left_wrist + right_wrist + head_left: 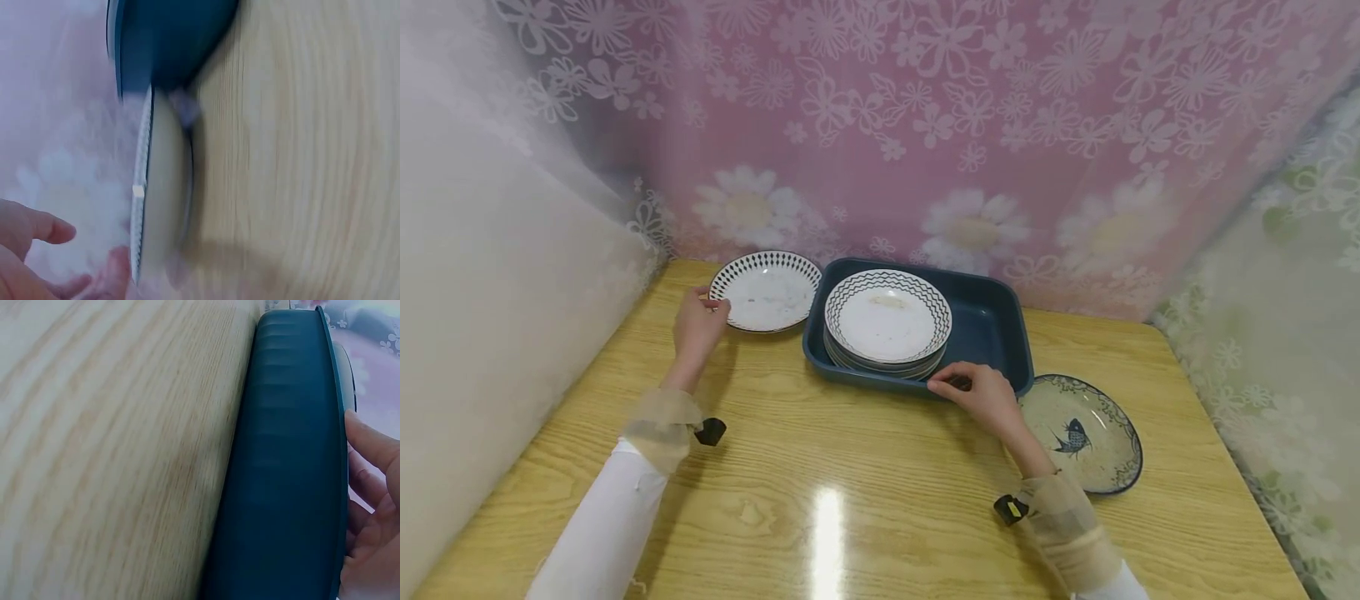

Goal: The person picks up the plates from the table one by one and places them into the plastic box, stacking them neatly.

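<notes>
A white plate with a black diamond rim (767, 292) lies left of a dark blue rectangular tray (988, 329). My left hand (698, 329) is at this plate's left rim, its fingers by the edge and its thumb apart, above it; the left wrist view is blurred there. Inside the tray's left half stands a stack of plates, topped by a white plate with a wavy black rim (891, 317). My right hand (981, 396) rests at the tray's front rim, fingers loosely curled over it and thumb tip (359, 428) against the edge, with nothing visible held.
A beige plate with a blue fish (1093, 437) sits right of the tray, partly behind the right forearm. Below everything is a wooden table (850, 467). A pink flowered curtain (880, 150) hangs directly behind the tray, and pale curtains flank both sides.
</notes>
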The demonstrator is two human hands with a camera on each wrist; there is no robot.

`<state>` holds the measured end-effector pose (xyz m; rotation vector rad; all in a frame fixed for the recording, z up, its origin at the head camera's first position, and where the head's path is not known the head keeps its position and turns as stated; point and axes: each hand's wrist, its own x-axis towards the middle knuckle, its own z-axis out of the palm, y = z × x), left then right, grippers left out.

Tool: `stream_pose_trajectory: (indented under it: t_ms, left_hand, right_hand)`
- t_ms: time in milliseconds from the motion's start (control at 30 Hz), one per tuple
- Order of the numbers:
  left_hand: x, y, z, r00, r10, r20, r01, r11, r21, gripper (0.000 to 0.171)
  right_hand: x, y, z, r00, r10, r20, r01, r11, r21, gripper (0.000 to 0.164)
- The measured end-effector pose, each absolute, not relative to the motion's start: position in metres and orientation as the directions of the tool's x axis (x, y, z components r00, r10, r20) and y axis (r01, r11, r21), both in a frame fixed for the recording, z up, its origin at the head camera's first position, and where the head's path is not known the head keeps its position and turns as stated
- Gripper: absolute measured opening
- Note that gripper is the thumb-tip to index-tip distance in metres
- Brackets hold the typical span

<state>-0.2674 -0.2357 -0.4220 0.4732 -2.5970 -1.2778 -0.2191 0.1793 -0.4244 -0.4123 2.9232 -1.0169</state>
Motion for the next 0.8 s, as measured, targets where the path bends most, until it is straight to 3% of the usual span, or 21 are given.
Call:
stream_pose_trajectory:
  t_ms: [67,133,300,400,800]
  left_hand:
    - [-0.27,-0.247,-0.424,-0.926,-0.378,-0.019,-0.252,0.578,0.776,0.06]
    - [-0.272,-0.252,-0.428,-0.95,-0.291,-0.114,-0.253,0.502,0.827,0.061]
    - [-0.278,-0.248,-0.436,-0.962,-0.027,-0.273,-0.274,0.047,0.961,0.056]
    - [-0.279,-0.247,-0.44,-0.962,0.009,-0.274,-0.273,-0.104,0.956,0.056]
    - [-0.284,-0.244,-0.452,-0.967,0.002,-0.254,-0.251,-0.17,0.953,0.06]
  right_hand:
    - [-0.219,0.18,-0.426,-0.965,-0.252,0.073,-0.243,0.754,-0.61,0.028]
    - [-0.22,0.181,-0.428,-0.965,-0.252,0.075,-0.245,0.756,-0.607,0.028]
    - [-0.221,0.181,-0.428,-0.963,-0.254,0.084,-0.252,0.753,-0.608,0.024]
    - [-0.221,0.18,-0.427,-0.961,-0.262,0.091,-0.262,0.751,-0.607,0.023]
    - [-0.221,0.183,-0.429,-0.96,-0.267,0.088,-0.265,0.753,-0.603,0.022]
